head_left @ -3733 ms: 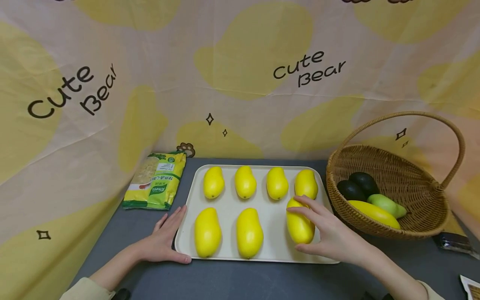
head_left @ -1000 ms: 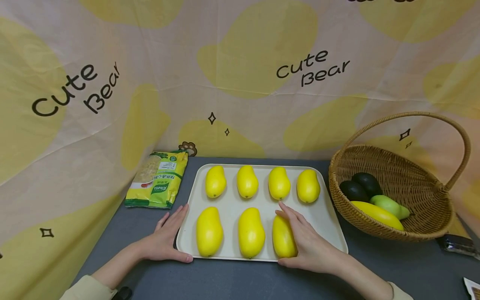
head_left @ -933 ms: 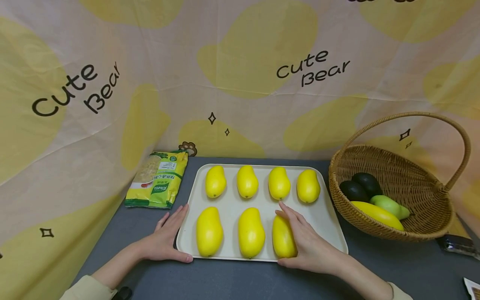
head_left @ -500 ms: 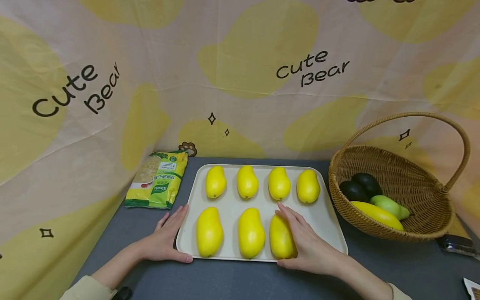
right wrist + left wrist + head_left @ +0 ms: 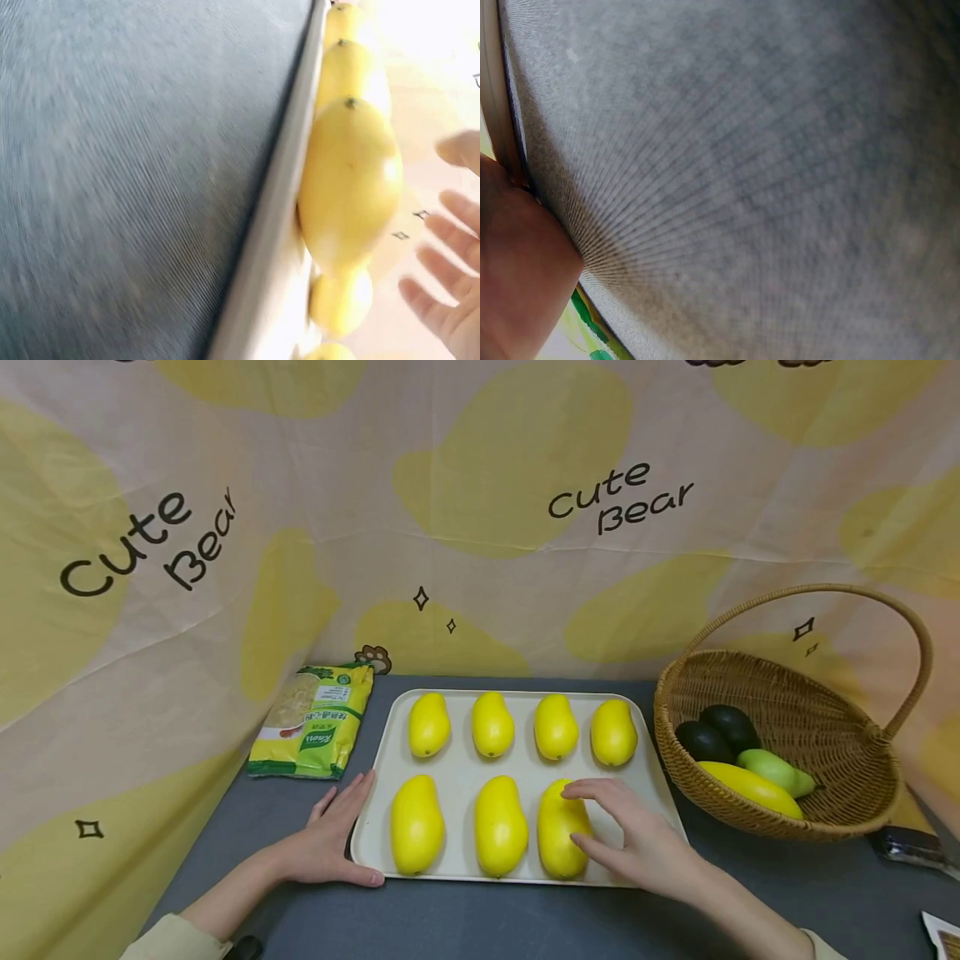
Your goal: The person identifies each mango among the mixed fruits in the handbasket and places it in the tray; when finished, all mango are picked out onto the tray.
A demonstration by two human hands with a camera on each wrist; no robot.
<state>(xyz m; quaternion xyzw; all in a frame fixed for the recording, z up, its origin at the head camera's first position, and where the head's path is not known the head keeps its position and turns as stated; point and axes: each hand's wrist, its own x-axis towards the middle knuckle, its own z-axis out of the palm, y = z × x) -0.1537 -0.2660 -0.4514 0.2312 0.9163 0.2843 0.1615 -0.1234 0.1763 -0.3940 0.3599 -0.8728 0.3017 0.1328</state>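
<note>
A cream tray (image 5: 457,768) carries yellow mangoes in two rows, several at the back and three in front. My right hand (image 5: 637,835) hovers over the right front mango (image 5: 561,831), thumb and fingers spread apart. In the right wrist view, the same hand (image 5: 454,262) shows with a gap between its fingers and that mango (image 5: 351,180). My left hand (image 5: 333,839) lies with straight fingers along the tray's left edge, thumb at the front left corner. The left wrist view catches part of this hand (image 5: 521,262) beside the tray rim (image 5: 493,90).
A wicker basket (image 5: 847,760) with a tall handle stands right of the tray, holding two dark avocados (image 5: 716,735), a green pear (image 5: 772,771) and a long yellow fruit (image 5: 750,789). A yellow-green food packet (image 5: 311,722) lies on the left. A patterned cloth (image 5: 480,485) hangs behind.
My right hand earlier held the right front mango, brought it left and set it in line with the front row. Now it has let go and lifted rightward. The left hand stays put.
</note>
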